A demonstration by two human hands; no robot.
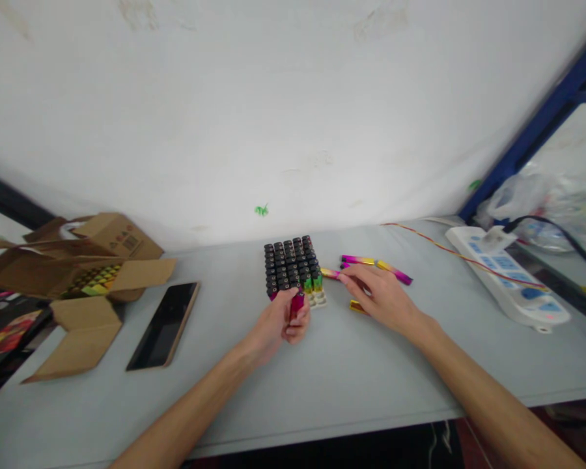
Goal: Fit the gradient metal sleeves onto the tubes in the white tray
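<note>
My left hand point(278, 324) is closed around a small purple tube point(297, 305) with a dark top, which looks like a lighter, upright at the front of a white tray point(318, 301). The tray holds rows of black-topped tubes point(288, 264); green and yellow bodies point(312, 283) show at its front right, beside a few bare round cells. To the right, the fingertips of my right hand point(378, 293) are pinched at the end of a yellow and purple tube point(329, 273). Similar tubes point(394, 272) lie beyond that hand, and a gold one point(356, 306) is partly under it.
A dark phone point(164, 326) lies at left, near an open cardboard box point(144, 273) containing yellow-ended pieces. At right are a white power strip point(510, 277), a red and yellow wire point(434, 244) and plastic bags point(522, 198). A white wall point(293, 117) rises behind the grey table point(351, 391).
</note>
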